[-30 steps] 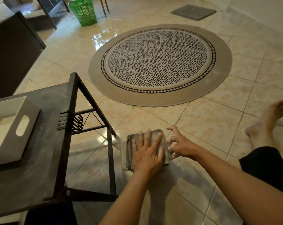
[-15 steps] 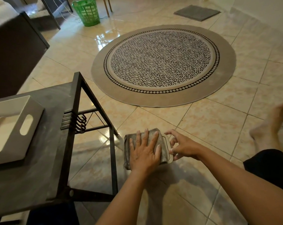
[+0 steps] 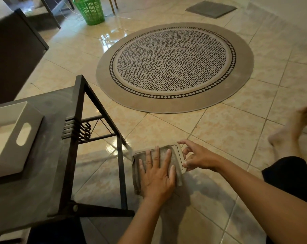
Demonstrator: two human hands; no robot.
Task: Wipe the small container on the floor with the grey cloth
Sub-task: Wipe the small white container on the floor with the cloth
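Note:
The small container (image 3: 181,155) lies on the tiled floor beside the black table's leg; only its white right rim and far corner show. The folded grey cloth (image 3: 164,153) covers the rest of its top. My left hand (image 3: 157,175) lies flat on the cloth, palm down with fingers spread, pressing it onto the container. My right hand (image 3: 199,157) is at the container's right edge, with thumb and fingertips touching the white rim.
A black metal-framed table (image 3: 48,155) stands close on the left with a white handled tray (image 3: 11,138) on it. A round patterned rug (image 3: 173,67) lies ahead. Further back are a green basket (image 3: 92,10) and a grey mat (image 3: 210,8). My bare foot (image 3: 290,131) rests at the right.
My left hand slid the cloth leftward and toward me, uncovering the container's white right rim. My right hand's fingers closed in on that rim. The foot shifted.

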